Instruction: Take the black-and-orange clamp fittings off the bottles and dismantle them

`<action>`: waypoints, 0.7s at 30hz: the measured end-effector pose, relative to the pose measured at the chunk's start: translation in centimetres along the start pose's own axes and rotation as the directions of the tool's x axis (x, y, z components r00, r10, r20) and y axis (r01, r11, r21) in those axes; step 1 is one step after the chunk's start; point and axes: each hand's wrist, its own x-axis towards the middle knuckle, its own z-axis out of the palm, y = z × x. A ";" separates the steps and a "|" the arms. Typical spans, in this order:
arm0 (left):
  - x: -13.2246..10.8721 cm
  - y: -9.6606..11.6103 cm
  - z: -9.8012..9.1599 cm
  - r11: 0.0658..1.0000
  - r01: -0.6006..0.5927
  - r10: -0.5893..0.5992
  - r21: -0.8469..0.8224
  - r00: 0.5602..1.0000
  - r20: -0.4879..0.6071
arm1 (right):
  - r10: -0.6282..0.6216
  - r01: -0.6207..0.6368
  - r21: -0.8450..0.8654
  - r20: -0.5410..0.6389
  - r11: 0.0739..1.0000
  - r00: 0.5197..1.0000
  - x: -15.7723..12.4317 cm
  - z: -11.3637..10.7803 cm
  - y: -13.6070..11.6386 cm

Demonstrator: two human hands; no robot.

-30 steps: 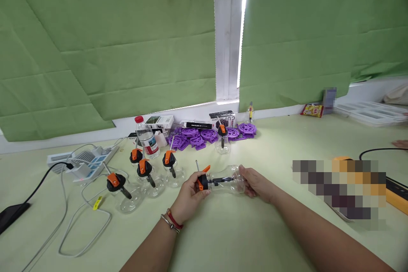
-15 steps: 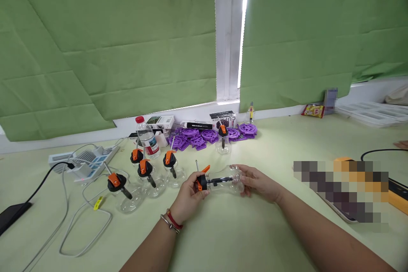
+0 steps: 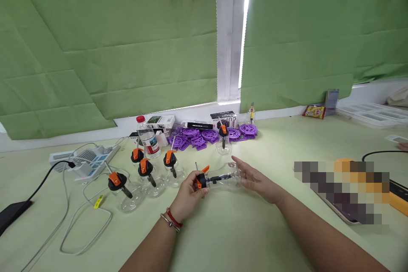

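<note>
A clear bottle with a black-and-orange lid lies sideways just above the table, its base toward the right. My left hand is closed around the lid, thumb in front and fingers behind. At the base end, my right hand is open with its fingers stretched out; whether it touches the bottle is hard to tell. Inside the bottle a dark tube runs lengthwise. Matching lidded bottles stand upright nearby: one bottle at the left front, one beyond my left hand, and another farther back.
A water bottle with a red cap and a heap of purple plastic parts line the back. Left are a power strip and loose white cable. On the right lie a blurred-out phone-like object and an orange-black object.
My right hand has loosened its hold on the bottle's base, and its fingers have straightened and spread. My left hand still grips the lid.
</note>
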 end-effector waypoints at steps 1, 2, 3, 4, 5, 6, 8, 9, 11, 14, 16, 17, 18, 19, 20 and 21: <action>0.0 0.0 -0.1 1.000 0.000 0.000 0.001 1.000 -0.005 | -0.015 0.014 0.025 0.027 1.000 1.000 0.0 0.0 0.0; 0.0 -0.1 -0.1 1.000 -0.002 0.002 0.000 1.000 -0.005 | -0.022 0.020 0.039 0.045 0.999 0.999 -0.1 0.1 0.0; 0.0 -0.1 -0.1 1.000 -0.003 0.003 -0.003 1.000 -0.001 | -0.023 0.021 0.045 0.051 0.999 0.998 0.0 0.2 0.0; 0.0 -0.2 -0.1 1.000 -0.003 0.003 -0.005 1.000 0.005 | -0.019 0.016 0.049 0.047 0.999 0.999 0.0 0.2 0.1; 0.0 -0.2 -0.1 1.000 -0.004 0.004 -0.007 1.000 0.009 | -0.012 0.010 0.053 0.040 0.999 0.999 0.0 0.2 0.2; 0.0 -0.3 -0.1 1.000 -0.005 0.005 -0.007 1.000 0.013 | -0.006 0.004 0.058 0.035 0.998 0.999 0.1 0.2 0.3; 0.0 -0.3 -0.1 1.000 -0.006 0.007 -0.005 1.000 0.015 | 0.011 -0.013 0.069 0.033 0.998 0.999 0.2 0.2 0.5; 0.0 -0.4 -0.1 1.000 -0.006 0.006 -0.003 1.000 0.016 | 0.024 -0.027 0.074 0.032 0.997 0.999 0.3 0.2 0.5; 0.0 -0.5 -0.1 1.000 -0.004 0.004 0.000 1.000 0.019 | 0.064 -0.066 0.080 0.026 0.995 0.998 0.4 0.1 0.5; -0.1 -0.6 0.0 1.000 -0.003 0.003 0.003 1.000 0.027 | 0.119 -0.119 0.078 0.000 0.990 0.993 0.5 0.1 0.4; -0.1 -0.6 0.0 1.000 -0.006 0.006 0.003 0.999 0.036 | 0.137 -0.136 0.075 -0.009 0.988 0.991 0.5 0.2 0.4; -0.1 -0.6 0.0 1.000 -0.008 0.008 0.003 0.999 0.040 | 0.146 -0.145 0.076 -0.008 0.986 0.989 0.6 0.3 0.5; -0.2 -0.5 0.0 1.000 -0.009 0.008 0.005 0.999 0.043 | 0.158 -0.157 0.078 -0.006 0.985 0.987 0.6 0.4 0.6; -0.2 -0.5 0.1 1.000 -0.009 0.008 0.008 0.999 0.046 | 0.173 -0.172 0.079 -0.008 0.982 0.985 0.7 0.5 0.8; -0.2 -0.4 0.1 1.000 -0.007 0.007 0.014 0.999 0.048 | 0.193 -0.191 0.079 -0.017 0.978 0.981 0.8 0.5 1.0; -0.2 -0.4 0.1 1.000 -0.004 0.003 0.020 0.999 0.051 | 0.216 -0.213 0.076 -0.033 0.974 0.976 0.8 0.6 1.2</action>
